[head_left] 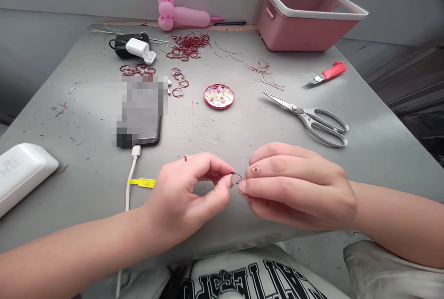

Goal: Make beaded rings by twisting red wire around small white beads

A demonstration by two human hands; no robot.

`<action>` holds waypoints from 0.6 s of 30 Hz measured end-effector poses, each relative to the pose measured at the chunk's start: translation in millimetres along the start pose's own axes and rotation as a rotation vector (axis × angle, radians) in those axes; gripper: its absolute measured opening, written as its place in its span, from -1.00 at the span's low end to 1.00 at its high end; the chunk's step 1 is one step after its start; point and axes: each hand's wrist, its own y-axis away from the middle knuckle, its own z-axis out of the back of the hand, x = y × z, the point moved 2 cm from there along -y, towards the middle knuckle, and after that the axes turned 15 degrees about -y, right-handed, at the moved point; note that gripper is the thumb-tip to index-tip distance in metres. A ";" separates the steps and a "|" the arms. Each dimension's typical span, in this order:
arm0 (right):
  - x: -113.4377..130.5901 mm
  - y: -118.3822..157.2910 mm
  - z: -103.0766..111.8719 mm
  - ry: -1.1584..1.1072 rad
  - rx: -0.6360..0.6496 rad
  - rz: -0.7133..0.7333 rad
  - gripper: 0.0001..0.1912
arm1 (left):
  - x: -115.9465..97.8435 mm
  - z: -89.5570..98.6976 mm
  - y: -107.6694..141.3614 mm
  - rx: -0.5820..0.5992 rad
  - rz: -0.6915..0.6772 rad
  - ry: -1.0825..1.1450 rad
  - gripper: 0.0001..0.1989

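Near the table's front edge, my left hand pinches a thin dark red cord between thumb and forefinger. Just to its right, my right hand is closed on the other part of the same cord, which makes a small loop between the fingertips. What lies deeper inside the right fingers is hidden. Beyond the hands sits a round red-rimmed lid holding pale and pink beads. Several finished-looking red cord rings lie left of it, and a tangled pile of red cord is behind.
Silver scissors and a red utility knife lie at right. A pink bin and a pink balloon stand at the back. At left are a phone on a white cable, a white earbud case and a white device.
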 end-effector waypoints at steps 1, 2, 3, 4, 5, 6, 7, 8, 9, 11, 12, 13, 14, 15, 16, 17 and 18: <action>0.9 0.0 -0.3 0.030 -0.009 0.000 -0.84 | 0.4 -0.4 0.4 0.012 0.035 0.044 -0.92; 1.5 0.1 -0.8 0.054 -0.016 -0.013 -0.83 | 1.0 -0.9 1.0 0.025 0.069 0.088 -0.93; 1.8 0.3 -1.5 0.068 -0.021 -0.028 -0.83 | 1.8 -1.3 1.8 0.036 0.102 0.129 -0.93; 1.8 0.8 -2.4 0.076 -0.028 -0.038 -0.82 | 2.7 -1.8 2.8 0.045 0.129 0.168 -0.94; 1.6 1.4 -3.5 0.079 -0.035 -0.038 -0.82 | 3.6 -2.4 3.8 0.052 0.155 0.205 -0.94; 1.0 2.1 -4.7 0.076 -0.038 -0.035 -0.82 | 4.5 -3.0 4.7 0.060 0.177 0.241 -0.95; 0.0 3.0 -5.9 0.071 -0.045 -0.035 -0.82 | 5.4 -3.7 5.6 0.069 0.201 0.277 -0.95; -1.5 3.8 -7.0 0.063 -0.051 -0.040 -0.81 | 6.3 -4.5 6.1 0.081 0.227 0.314 -0.96; -3.5 4.6 -8.0 0.050 -0.052 -0.055 -0.81 | 7.2 -5.2 6.3 0.091 0.253 0.348 -0.97; -8.1 5.9 -9.1 0.022 -0.040 -0.102 -0.80 | 8.9 -6.1 5.2 0.112 0.306 0.404 -0.99; -10.3 6.4 -9.0 0.007 -0.028 -0.125 -0.83 | 9.9 -6.3 3.8 0.122 0.332 0.419 -0.98; -12.3 6.8 -8.6 -0.013 -0.012 -0.146 -0.87 | 10.9 -6.4 2.1 0.130 0.356 0.426 -0.96; -14.0 7.1 -7.9 -0.044 -0.002 -0.170 -0.94 | 11.8 -6.3 0.0 0.138 0.372 0.426 -0.94; -15.3 7.3 -6.8 -0.086 0.002 -0.196 -0.98 | 12.6 -6.2 -2.1 0.144 0.382 0.421 -0.93; -16.5 7.4 -5.7 -0.135 -0.002 -0.231 -0.94 | 13.2 -6.0 -4.0 0.148 0.382 0.416 -0.92; -17.5 7.4 -4.6 -0.185 -0.019 -0.282 -0.92 | 13.6 -5.8 -5.6 0.148 0.374 0.411 -0.93; -18.6 7.5 -3.5 -0.232 -0.053 -0.350 -0.92 | 13.9 -5.4 -6.6 0.141 0.359 0.409 -0.93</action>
